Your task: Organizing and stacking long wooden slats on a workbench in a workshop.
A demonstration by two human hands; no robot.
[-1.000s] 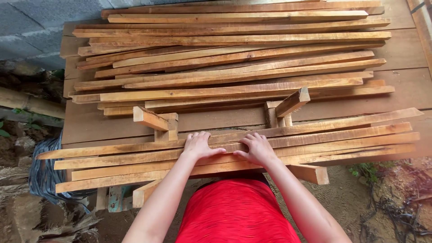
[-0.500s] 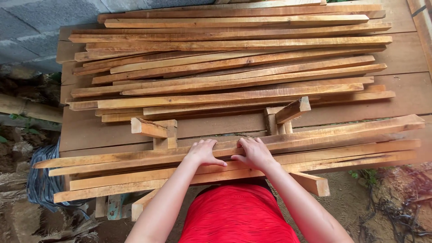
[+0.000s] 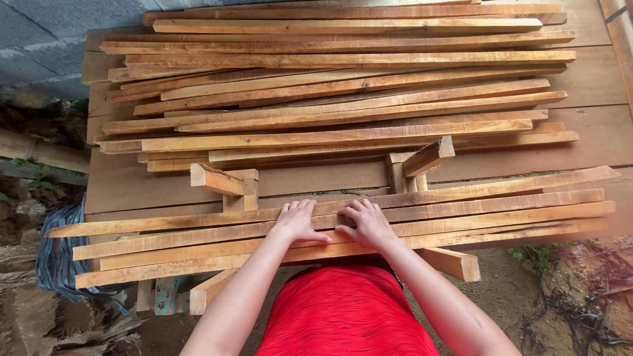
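Hands first: your left hand [image 3: 298,222] and right hand [image 3: 366,223] lie side by side, palms down, on the near bundle of strips [image 3: 343,221], which sits across the front edge of the surface [image 3: 165,181], just above your red shirt [image 3: 343,313]. Neither grip is closed on anything. The fingers of both are spread flat over the wood, pressing on it rather than wrapped round a piece, with the right fingers a little curled.

That near bundle is a loose handful of long thin slats, running left to right and fanning out slightly toward the left end, where their tips are uneven. They rest on two short wooden blocks, one to the left [image 3: 224,184] and one to the right [image 3: 422,161] (each looks like a small stop or cradle nailed together).

Beyond the blocks, a strip of bare surface separates your bundle from the far stack of slats [image 3: 343,86], a much larger heap laid in the same direction and reaching almost to the grey wall [image 3: 59,39].

Judging by how things lie, most of the stock is already heaped at the back, and only the few slats under your palms are in hand, not yet evened up.
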